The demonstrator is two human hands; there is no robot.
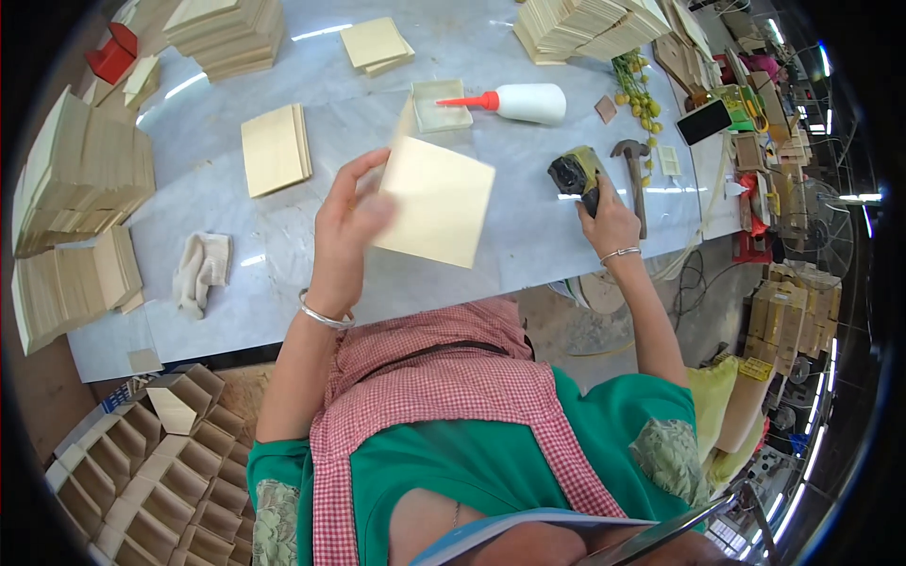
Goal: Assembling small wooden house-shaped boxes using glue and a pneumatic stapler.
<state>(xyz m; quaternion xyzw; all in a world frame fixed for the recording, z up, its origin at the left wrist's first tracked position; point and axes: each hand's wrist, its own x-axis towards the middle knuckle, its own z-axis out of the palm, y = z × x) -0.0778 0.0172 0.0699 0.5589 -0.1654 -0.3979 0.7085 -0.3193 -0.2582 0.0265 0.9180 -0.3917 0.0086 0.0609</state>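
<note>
My left hand (354, 222) is closed on the left edge of a pale square wooden panel (439, 203), held tilted above the table. A second thin panel (404, 121) stands nearly edge-on along its left side; whether the two are joined I cannot tell. My left fingers are partly blurred. Over at the right, my right hand (612, 226) is wrapped round a black-and-yellow handheld tool (576, 176) whose exact kind is unclear. A claw hammer (637, 184) lies just right of that hand. Beyond the panel, a white glue bottle (530, 103) points its red nozzle over a shallow clear tray (442, 115).
Small stacks of panels (274, 151) (376, 45) lie on the pale table (396, 292). Tall panel stacks (80, 174) line the left and far sides. A crumpled white cloth (201, 269) is at left. Open wooden boxes (156, 481) fill the lower left.
</note>
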